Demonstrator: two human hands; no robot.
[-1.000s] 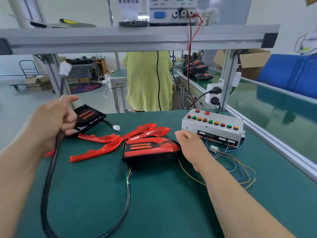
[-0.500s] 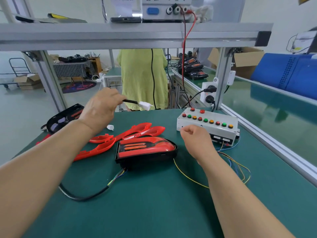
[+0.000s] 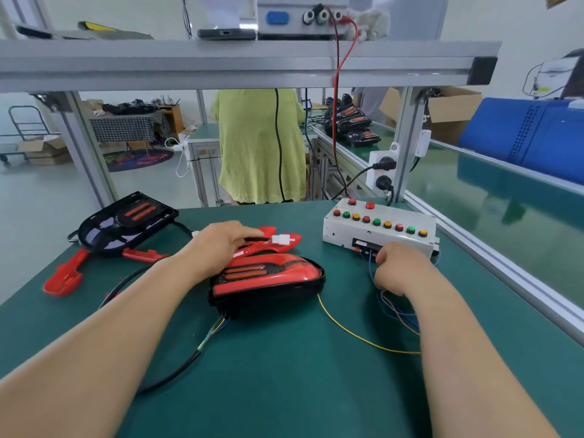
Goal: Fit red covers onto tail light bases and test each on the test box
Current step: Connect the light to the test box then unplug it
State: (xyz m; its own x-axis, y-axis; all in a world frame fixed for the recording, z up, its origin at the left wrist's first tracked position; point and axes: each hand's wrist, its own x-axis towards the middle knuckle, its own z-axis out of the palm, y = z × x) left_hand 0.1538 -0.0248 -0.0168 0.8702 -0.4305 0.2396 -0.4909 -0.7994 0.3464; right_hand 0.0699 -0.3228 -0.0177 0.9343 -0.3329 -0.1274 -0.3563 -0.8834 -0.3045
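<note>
A tail light with its red cover fitted (image 3: 268,281) lies at the middle of the green table. My left hand (image 3: 218,248) hovers just behind it and pinches the black cable whose white plug (image 3: 282,239) points right toward the test box (image 3: 379,227). My right hand (image 3: 399,268) is curled at the box's front socket, gripping the loose coloured wires (image 3: 395,308) there. A bare black base (image 3: 126,222) sits at the far left. Loose red covers (image 3: 63,276) lie beside it and behind my left hand.
A yellow wire (image 3: 357,336) and the black cable (image 3: 177,371) trail across the table's near part. An aluminium frame post (image 3: 404,140) with a power socket stands behind the test box. A person in a green shirt (image 3: 259,143) stands beyond the table. A glass panel borders the right edge.
My left hand has come down from high at the left and brought the white plug rightward and low over the tail light. My right hand has moved right to the test box's front wires.
</note>
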